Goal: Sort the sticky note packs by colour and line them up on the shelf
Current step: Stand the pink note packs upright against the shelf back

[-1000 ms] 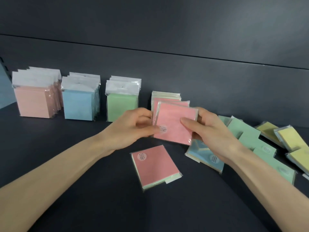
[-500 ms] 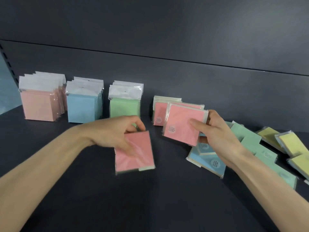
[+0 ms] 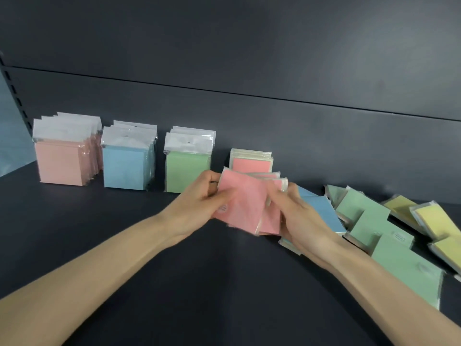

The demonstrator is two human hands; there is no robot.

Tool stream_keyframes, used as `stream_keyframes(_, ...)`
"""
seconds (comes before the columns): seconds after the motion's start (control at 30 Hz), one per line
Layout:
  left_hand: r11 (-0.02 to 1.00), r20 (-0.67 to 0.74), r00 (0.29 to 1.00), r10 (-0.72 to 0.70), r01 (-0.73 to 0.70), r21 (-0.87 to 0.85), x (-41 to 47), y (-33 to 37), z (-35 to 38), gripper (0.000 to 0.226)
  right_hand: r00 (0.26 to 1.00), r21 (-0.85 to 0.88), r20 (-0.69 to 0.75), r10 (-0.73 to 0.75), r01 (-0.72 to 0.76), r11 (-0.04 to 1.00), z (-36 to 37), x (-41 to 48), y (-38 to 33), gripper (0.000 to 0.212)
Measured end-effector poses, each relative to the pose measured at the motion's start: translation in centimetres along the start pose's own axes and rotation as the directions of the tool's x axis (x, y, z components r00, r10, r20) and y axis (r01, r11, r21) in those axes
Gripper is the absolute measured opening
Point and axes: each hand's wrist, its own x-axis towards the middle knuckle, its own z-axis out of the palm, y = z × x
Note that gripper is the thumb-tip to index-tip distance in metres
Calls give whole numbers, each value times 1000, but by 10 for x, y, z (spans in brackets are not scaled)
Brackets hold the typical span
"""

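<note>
Shelf stock, L to R:

1. Pale blue panel [image 3: 11,138], far L edge, leaning beside the slotted upright [image 3: 12,91].
2. Peach packs [image 3: 62,163]: upright row w/ clear hang-tab tops, several deep, near the back wall [image 3: 249,71].
3. Blue packs [image 3: 124,166]: upright row just R of the peach, same hang-tab tops.
4. Green packs [image 3: 187,171]: upright row just R of the blue; lower R corner hidden behind the left hand.
5. Standing pink packs [image 3: 250,164]: short row on edge by the back wall, no tabs showing, apart from the green row.
6. Left hand [image 3: 197,208]: fingers curled, clamped on L edge of the held pink packs [image 3: 244,203], thumb on the front face.
7. Held pink packs: a few, fanned and tilted, lifted off the shelf [image 3: 224,283], in front of item 5. Round sticker at lower L of the front pack. Exact qty can't tell.
8. Right hand [image 3: 299,218]: clamped on R side of the same packs, thumb across the front.
9. Loose blue packs [image 3: 321,211]: flat on shelf, partly under the right hand.
10. Loose green packs [image 3: 374,221]: flat, overlapping, running toward the near R.
11. Loose yellow packs [image 3: 429,218]: flat, far R, partly cut off by the frame edge.
</note>
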Motion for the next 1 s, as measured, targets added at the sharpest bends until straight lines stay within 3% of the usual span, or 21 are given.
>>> stream_keyframes(0.13, 993, -45, 996, 78, -73, 96, -3, 8, -3, 53, 989, -123, 52, -137, 142, 982, 5, 1, -4, 29)
stream_keyframes(0.27, 903, 64, 994, 93, -111, 415, -4, 19, -22, 40, 981, -180, 72, -182, 192, 965, 10, 6, -6, 34)
stream_keyframes(0.43, 751, 177, 984, 6, -122, 649, -3, 16, -29, 52, 986, -394, 134, -96, 142, 908, 14, 8, -6, 76)
stream_keyframes(0.5, 701, 201, 980, -4, -140, 699, -2, 15, -28, 59, 985, -462, 161, -63, 131, 877, 15, 9, -6, 81)
stream_keyframes(0.77, 319, 204, 937, 283, -292, 901, 2, 20, -15, 55, 962, -740, 115, -247, 249, 625, 2, 24, -15, 45)
stream_keyframes(1.0, 46, 260, 904, 339, -292, 955, 46, 17, -1, 48, 960, -787, -22, -279, 155, 597, -18, 59, -20, 52)
